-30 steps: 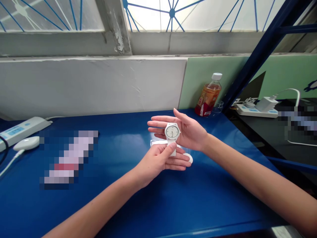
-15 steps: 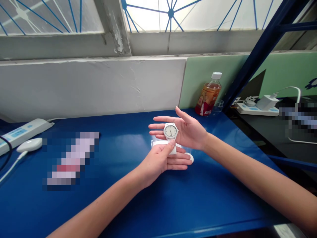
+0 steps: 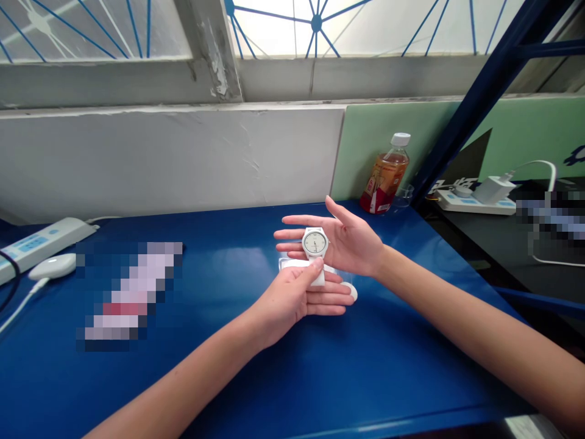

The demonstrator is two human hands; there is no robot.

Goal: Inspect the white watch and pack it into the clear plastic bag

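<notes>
A white wristwatch (image 3: 315, 242) with a round pale dial faces up above the desk. My left hand (image 3: 301, 292) pins its strap under the thumb, the other fingers stretched out flat to the right. Palm up and fingers spread, my right hand (image 3: 340, 241) lies just behind the watch, with the dial in front of its fingers. Whether the right hand bears any of the watch's weight I cannot tell. Beneath both hands, a white item with clear plastic (image 3: 289, 263) rests on the desk, mostly covered. The edge of a white round piece (image 3: 351, 291) shows past my left fingertips.
On the blue desk (image 3: 219, 378), a blurred-out flat object (image 3: 137, 286) lies left of my hands. Farther left are a white power strip (image 3: 46, 244) and a white corded device (image 3: 53, 266). A drink bottle (image 3: 386, 177) stands at the back right, near a blue metal post (image 3: 470, 97).
</notes>
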